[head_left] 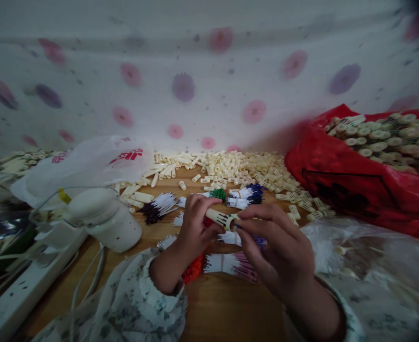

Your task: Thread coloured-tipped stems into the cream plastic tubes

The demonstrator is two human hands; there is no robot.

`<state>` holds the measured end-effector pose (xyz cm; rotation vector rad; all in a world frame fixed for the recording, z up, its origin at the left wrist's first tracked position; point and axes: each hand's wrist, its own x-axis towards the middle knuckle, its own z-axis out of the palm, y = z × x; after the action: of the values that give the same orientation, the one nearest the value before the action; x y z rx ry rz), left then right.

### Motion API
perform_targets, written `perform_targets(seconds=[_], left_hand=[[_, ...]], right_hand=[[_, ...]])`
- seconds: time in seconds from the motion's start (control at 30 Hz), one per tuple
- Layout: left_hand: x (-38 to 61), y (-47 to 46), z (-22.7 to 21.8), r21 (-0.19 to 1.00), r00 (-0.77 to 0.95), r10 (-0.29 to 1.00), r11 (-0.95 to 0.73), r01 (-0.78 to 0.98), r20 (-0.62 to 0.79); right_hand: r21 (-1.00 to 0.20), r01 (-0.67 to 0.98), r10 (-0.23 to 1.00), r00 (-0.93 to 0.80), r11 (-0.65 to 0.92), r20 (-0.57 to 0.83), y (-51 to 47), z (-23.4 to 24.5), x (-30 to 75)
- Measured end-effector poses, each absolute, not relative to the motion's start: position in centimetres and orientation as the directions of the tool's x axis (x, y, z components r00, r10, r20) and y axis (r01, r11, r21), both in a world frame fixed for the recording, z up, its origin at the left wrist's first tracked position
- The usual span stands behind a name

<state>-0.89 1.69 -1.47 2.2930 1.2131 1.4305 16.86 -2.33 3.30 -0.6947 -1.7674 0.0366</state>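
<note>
My left hand (pixel 194 228) is curled around a cream plastic tube piece (pixel 220 218) over the wooden table (pixel 227 304). My right hand (pixel 276 247) pinches the other end of the same piece with fingertips closed. Bundles of thin white stems with coloured tips lie beneath and around my hands: dark purple (pixel 157 209), green (pixel 216 194), blue (pixel 246 195), pink (pixel 230 265) and an orange-red bundle (pixel 194 269) under my left wrist.
A heap of cream tube pieces (pixel 230 170) runs along the back of the table. A red plastic bag (pixel 358 180) holding finished pieces sits right, a white bag (pixel 88 166) and a white lamp (pixel 106 218) left, clear plastic (pixel 366 256) at near right. A flowered cloth hangs behind.
</note>
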Motion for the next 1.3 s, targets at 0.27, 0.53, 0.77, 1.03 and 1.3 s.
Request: perform_targets(seconds=[0.27,0.53,0.77,1.03,1.3], left_hand=[[-1.0,1.6,-1.3,0.523,0.183,0.718,-0.635,0.569,0.672],[-1.0,1.8,-1.6,0.492,0.124,0.697,-0.609,0.622,0.706],[-0.7,1.7,-1.4,0.488,0.142,0.674,-0.648,0.584,0.725],[-0.7,1.7,-1.5,0.460,0.131,0.644,-0.660,0.594,0.754],[-0.8,1.8,-1.6,0.381,0.102,0.596,-0.625,0.682,0.796]], right_hand=[[-0.444,0.400,0.527,-0.126,0.802,0.840,-2.0,3.0,17.6],[-0.523,0.345,0.591,-0.126,0.779,0.797,-1.6,2.6,17.7],[-0.401,0.488,0.543,-0.192,0.775,0.817,-1.3,2.3,17.5],[-0.392,0.503,0.534,-0.172,0.770,0.828,-1.0,2.2,17.5],[-0.515,0.409,0.615,-0.163,0.754,0.771,-0.8,1.6,17.1]])
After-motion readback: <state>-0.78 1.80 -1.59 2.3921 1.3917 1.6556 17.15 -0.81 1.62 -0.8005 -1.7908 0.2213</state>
